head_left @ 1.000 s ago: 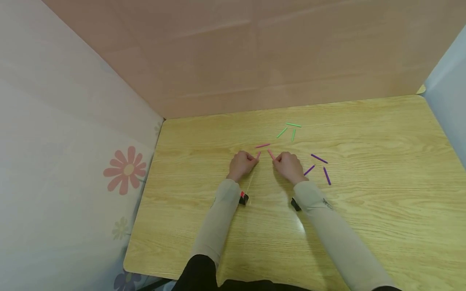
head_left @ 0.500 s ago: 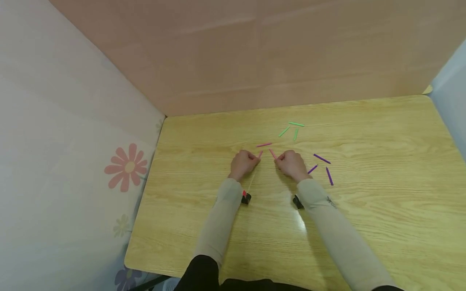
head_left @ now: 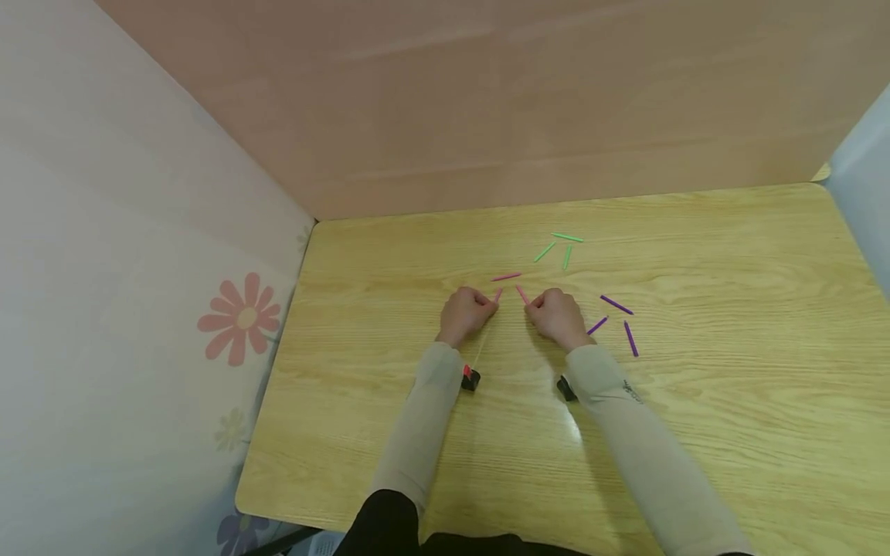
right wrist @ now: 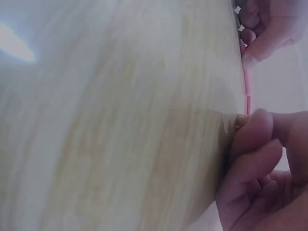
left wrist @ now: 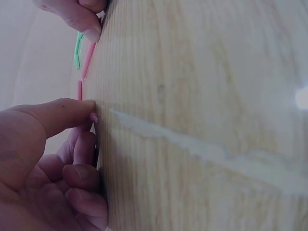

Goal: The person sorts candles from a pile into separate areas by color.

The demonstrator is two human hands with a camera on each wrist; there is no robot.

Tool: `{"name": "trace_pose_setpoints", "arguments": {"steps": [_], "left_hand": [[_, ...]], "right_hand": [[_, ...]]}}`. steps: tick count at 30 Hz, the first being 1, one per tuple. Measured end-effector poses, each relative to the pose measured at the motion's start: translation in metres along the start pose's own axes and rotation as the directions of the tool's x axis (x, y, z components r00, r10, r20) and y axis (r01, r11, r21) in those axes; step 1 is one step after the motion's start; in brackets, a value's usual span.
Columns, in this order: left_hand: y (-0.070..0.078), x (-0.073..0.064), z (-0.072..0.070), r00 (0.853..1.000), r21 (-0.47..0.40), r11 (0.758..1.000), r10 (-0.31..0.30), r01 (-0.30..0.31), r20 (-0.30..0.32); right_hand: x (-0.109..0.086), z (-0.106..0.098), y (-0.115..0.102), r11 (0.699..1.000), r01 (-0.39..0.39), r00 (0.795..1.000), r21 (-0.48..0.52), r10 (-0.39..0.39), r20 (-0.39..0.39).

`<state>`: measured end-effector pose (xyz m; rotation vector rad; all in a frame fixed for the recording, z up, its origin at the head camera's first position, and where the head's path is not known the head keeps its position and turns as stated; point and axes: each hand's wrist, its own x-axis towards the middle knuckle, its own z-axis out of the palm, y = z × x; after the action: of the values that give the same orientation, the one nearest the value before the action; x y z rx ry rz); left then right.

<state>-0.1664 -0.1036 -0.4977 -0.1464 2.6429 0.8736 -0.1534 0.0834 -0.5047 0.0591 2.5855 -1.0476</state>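
Mid-table in the head view, my left hand (head_left: 464, 315) pinches the near end of a thin pink stick (head_left: 497, 295) between thumb and fingers. Facing it, my right hand (head_left: 556, 315) pinches a second pink stick (head_left: 522, 294), slanted the other way. Both sticks lie at the table surface, their far ends close together but apart. Just beyond them rests a third pink stick (head_left: 505, 276), which neither hand touches. The left wrist view shows the right hand's pink stick (left wrist: 88, 60) running from its fingertips; my left fingers mostly hide their own stick.
Several green sticks (head_left: 568, 237) form a loose triangle farther back. Purple sticks (head_left: 616, 304) form another at the right, one partly behind my right wrist. Black wrist devices (head_left: 470, 379) sit under both sleeves. A brown panel (head_left: 417, 116) stands along the table's (head_left: 730, 309) back edge.
The head view has shifted slightly. Both hands keep their pinch on the pink sticks, and the sticks lie in practically the same arrangement.
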Motion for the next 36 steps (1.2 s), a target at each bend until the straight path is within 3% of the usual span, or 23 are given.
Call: {"name": "trace_pose_setpoints", "arguments": {"steps": [16, 24, 31, 36], "left_hand": [[0.001, 0.001, 0.004, 1.000, -0.002, 1.000, 0.011, -0.011, -0.019], [-0.001, 0.002, 0.005, 0.999, -0.022, 0.999, 0.025, -0.026, -0.019], [-0.002, 0.004, 0.004, 1.000, -0.026, 0.999, 0.027, -0.027, -0.010], [-0.006, 0.004, 0.002, 1.000, -0.048, 0.998, 0.028, -0.028, -0.007]], "right_hand": [[-0.006, -0.004, -0.003, 1.000, 0.016, 1.000, 0.001, -0.016, -0.007], [-0.004, -0.006, -0.002, 0.995, -0.032, 0.999, 0.092, 0.030, 0.028], [-0.006, -0.018, -0.003, 0.986, -0.012, 1.000, 0.164, 0.010, 0.015], [-0.013, -0.033, -0.007, 0.985, 0.027, 0.999, 0.172, -0.021, -0.037]]}}
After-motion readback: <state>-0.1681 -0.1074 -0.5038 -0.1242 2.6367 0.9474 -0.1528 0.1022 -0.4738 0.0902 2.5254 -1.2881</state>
